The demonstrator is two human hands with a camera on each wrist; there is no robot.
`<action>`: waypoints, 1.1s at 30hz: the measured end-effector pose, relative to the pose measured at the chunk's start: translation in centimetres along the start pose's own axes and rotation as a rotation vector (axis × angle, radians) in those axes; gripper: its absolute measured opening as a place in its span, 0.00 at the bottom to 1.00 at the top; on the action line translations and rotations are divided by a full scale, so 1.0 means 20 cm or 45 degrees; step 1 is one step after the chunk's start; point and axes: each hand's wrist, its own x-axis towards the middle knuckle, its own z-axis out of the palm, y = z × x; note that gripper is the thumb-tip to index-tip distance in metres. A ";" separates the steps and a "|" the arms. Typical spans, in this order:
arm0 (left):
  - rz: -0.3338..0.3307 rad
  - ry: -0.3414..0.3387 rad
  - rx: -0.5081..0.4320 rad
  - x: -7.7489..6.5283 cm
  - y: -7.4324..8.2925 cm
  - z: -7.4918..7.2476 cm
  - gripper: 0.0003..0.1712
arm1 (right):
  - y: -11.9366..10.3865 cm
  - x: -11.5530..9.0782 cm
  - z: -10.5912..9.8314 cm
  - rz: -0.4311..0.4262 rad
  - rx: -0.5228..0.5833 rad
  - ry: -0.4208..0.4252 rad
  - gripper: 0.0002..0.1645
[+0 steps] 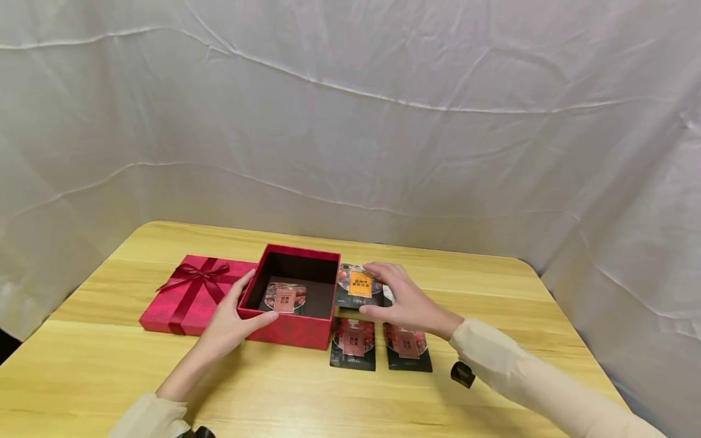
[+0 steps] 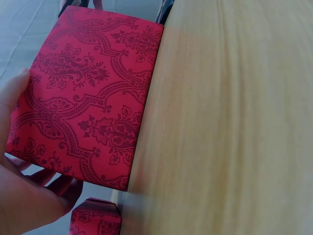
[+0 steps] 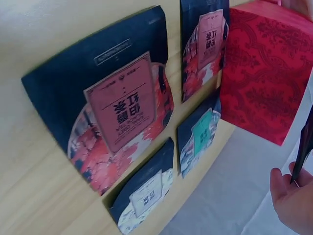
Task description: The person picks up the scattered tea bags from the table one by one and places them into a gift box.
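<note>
A red patterned gift box (image 1: 292, 328) stands uncovered, with a pink-labelled tea packet (image 1: 285, 298) lying inside. My left hand (image 1: 227, 322) grips the box's near left corner, thumb along the front rim and fingers at the left side. In my right hand (image 1: 405, 298), thumb and fingers pinch an orange-labelled tea packet (image 1: 359, 283) just right of the box. The right wrist view shows this dark packet (image 3: 304, 147) edge-on, raised above a green-labelled packet (image 3: 199, 134) and a white-labelled packet (image 3: 146, 195).
Two pink-labelled tea packets, a left one (image 1: 353, 344) and a right one (image 1: 408, 348), lie on the wooden table (image 1: 306, 395) nearer me. The box lid (image 1: 188, 298), tied with a dark red bow, lies left of the box. A pale curtain (image 1: 350, 152) hangs behind the table.
</note>
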 end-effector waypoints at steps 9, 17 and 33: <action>-0.001 0.012 -0.005 0.01 0.01 0.00 0.53 | -0.07 0.06 0.01 0.070 0.040 -0.045 0.48; -0.001 0.010 -0.014 0.00 0.01 0.00 0.53 | -0.14 0.14 0.02 0.110 0.048 -0.089 0.50; -0.007 0.017 -0.037 0.01 0.00 0.00 0.53 | -0.27 0.28 0.09 0.095 0.033 -0.133 0.50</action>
